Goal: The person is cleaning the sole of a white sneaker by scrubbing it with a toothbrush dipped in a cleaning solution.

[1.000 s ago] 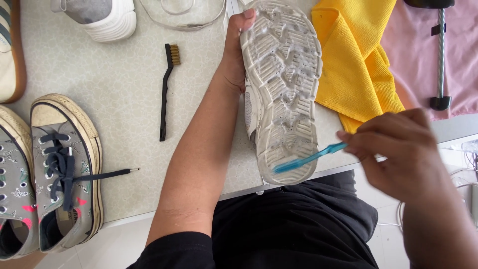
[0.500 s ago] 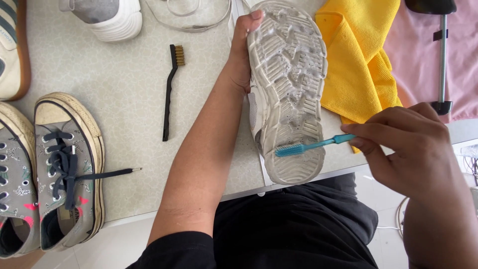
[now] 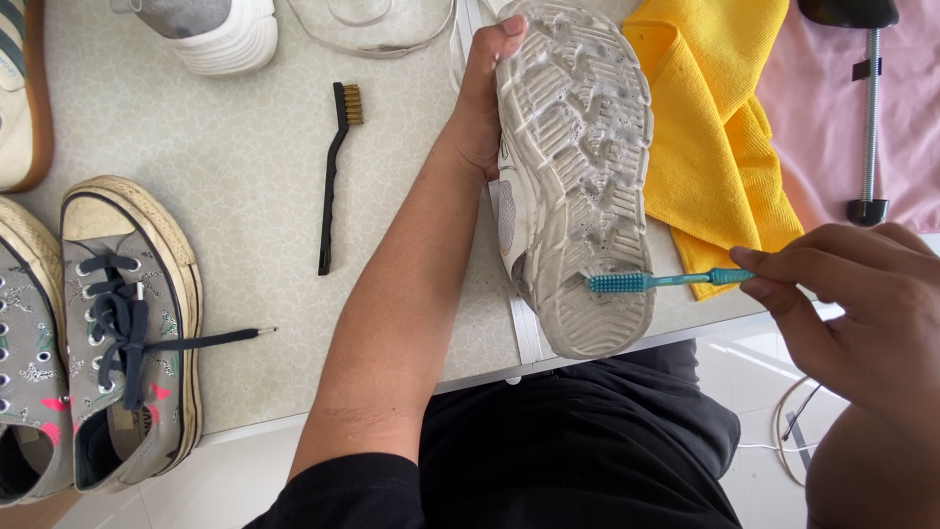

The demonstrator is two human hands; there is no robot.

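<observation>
Speckled table (image 3: pixel 255 147) — one upturned shoe (image 3: pixel 578 176), one toothbrush (image 3: pixel 666 281), two hands.

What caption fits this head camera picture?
Left hand tilts a white shoe sole-up; right hand holds a blue toothbrush on it.

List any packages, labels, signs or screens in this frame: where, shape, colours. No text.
No packages, signs or screens in view.
Only printed marking: a small blue logo patch on the side of the cream shoe at the far left edge, too cut off to tell its shape.
</observation>
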